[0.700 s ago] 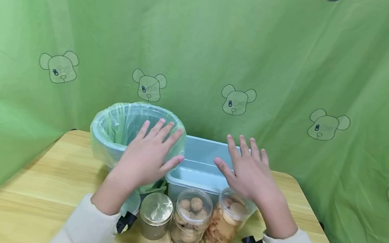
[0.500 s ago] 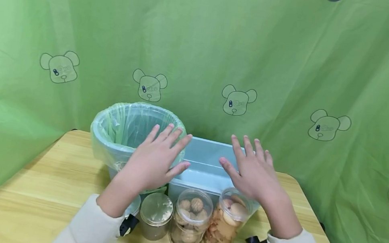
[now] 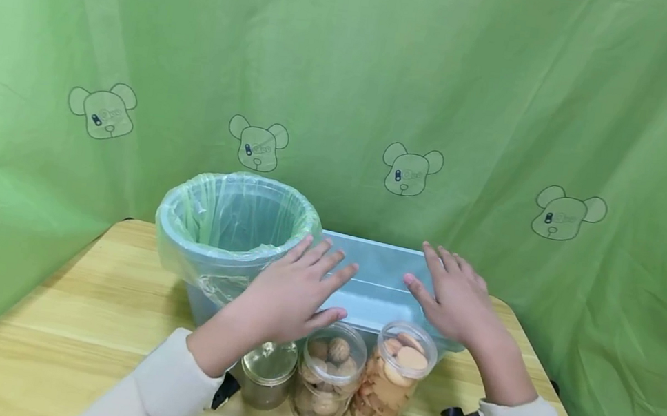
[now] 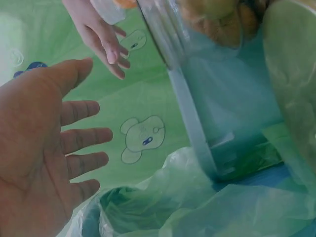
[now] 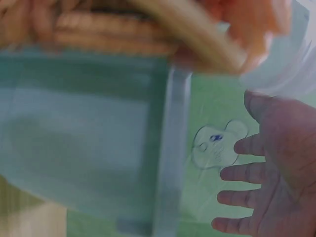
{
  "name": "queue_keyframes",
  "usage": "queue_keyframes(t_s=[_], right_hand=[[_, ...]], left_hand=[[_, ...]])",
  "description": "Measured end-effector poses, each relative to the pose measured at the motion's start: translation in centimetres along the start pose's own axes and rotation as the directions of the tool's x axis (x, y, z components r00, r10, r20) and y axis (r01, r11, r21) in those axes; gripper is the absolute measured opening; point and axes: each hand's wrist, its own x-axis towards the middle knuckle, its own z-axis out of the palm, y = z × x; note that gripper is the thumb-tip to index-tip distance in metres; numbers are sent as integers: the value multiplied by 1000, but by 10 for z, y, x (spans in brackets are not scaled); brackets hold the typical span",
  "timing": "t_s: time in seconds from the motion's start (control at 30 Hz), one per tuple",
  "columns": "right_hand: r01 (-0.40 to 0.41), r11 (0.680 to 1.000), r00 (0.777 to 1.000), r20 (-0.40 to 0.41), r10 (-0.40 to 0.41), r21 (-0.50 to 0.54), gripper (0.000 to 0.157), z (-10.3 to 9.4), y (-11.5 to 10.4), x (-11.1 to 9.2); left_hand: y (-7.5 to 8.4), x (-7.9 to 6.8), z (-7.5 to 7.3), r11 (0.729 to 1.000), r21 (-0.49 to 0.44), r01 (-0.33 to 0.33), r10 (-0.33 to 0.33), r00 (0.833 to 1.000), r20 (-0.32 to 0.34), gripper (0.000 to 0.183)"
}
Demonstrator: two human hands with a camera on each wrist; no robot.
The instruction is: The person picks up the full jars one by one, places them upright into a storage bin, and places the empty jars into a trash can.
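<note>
My left hand (image 3: 291, 296), fingers straight and spread, hovers over the gap between the bag-lined bin (image 3: 179, 244) and a jar of walnuts (image 3: 327, 387). Its palm (image 4: 29, 158) holds nothing in the left wrist view. My right hand (image 3: 459, 307) is above the right end of a light blue rectangular tub (image 3: 364, 260), fingers extended, behind a jar of round flat biscuits (image 3: 389, 388). In the right wrist view that palm (image 5: 291, 163) is bare too. A jar with a gold-coloured lid (image 3: 269, 366) stands left of the walnuts, partly covered by my left wrist.
The bin's pale green bag (image 3: 240, 252) folds over its rim. Tub and bin stand side by side at the back of the wooden table (image 3: 89, 317), with the jars in front. A green cloth (image 3: 351, 64) printed with bear heads hangs behind.
Both hands have drifted right and slightly toward me, still spread. The left hand has left the bin's opening and now overlaps the tub's near left side. Bin, tub and jars stay put.
</note>
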Motion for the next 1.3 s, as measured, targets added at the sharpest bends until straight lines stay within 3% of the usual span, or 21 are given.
queue_keyframes(t_s=[0.3,0.67,0.97,1.3], right_hand=[[-6,996,1000,-16,7,86,76,16,31,-1],[-1,971,996,-83,22,238,70,31,58,-5],[-89,938,989,-80,123,336,63,43,75,-12],[-164,888,978,-45,202,430,53,51,81,-16]], left_hand=[[5,-1,12,996,-35,-83,84,996,43,66],[11,-7,23,985,-8,-173,173,982,81,69],[13,-12,31,970,-32,-242,244,962,121,77],[11,-14,36,952,-67,-299,305,946,109,82]])
